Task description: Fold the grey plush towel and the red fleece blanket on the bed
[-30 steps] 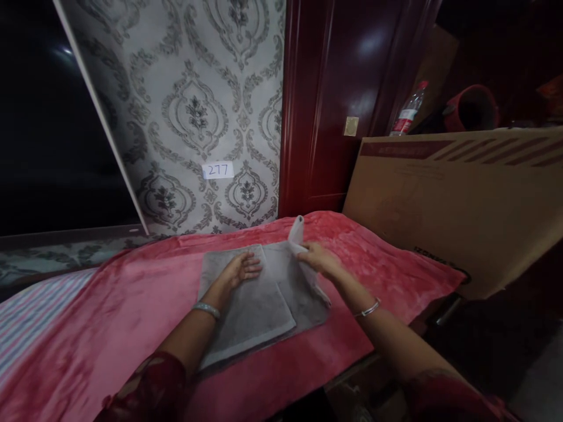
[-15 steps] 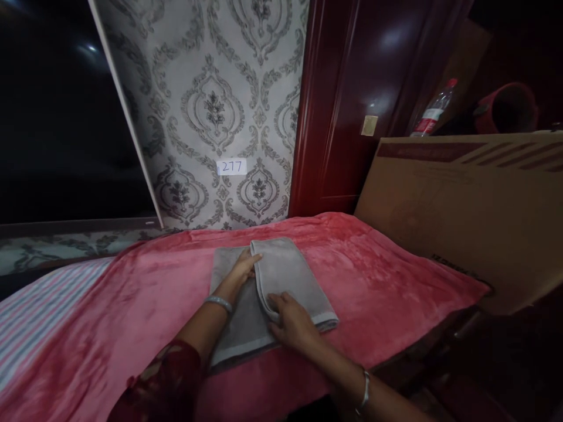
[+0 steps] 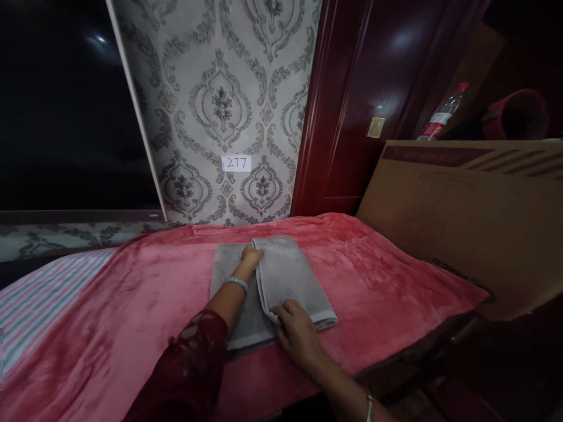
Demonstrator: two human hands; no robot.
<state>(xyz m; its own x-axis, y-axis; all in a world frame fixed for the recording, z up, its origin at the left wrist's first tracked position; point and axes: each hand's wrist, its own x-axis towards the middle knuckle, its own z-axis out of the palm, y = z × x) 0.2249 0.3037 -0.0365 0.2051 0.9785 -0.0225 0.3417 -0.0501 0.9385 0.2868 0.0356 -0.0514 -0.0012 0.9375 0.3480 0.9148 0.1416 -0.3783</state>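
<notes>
A grey towel (image 3: 290, 278) lies on a pink blanket, its right part folded over so a doubled edge runs down its middle. My left hand (image 3: 252, 256) is closed on the far end of that folded edge, thumb on top and the other fingers partly hidden. Near the close end of the same edge, my right hand (image 3: 294, 325) pinches the cloth between thumb and fingers. The towel's left part lies flat in a single layer or stack beneath my left forearm; I cannot tell how many layers it has.
The pink blanket (image 3: 167, 293) covers the surface, with a striped sheet (image 3: 53, 287) at the left. A large cardboard box (image 3: 457, 217) stands at the right, with a plastic bottle (image 3: 442, 117) above it. A dark screen (image 3: 70, 111) is at the left, before the patterned wall (image 3: 259, 76).
My left forearm has swung slightly to the right, its hand still at the far fold. My right hand has shifted a little toward me along the edge. The view has tilted slightly.
</notes>
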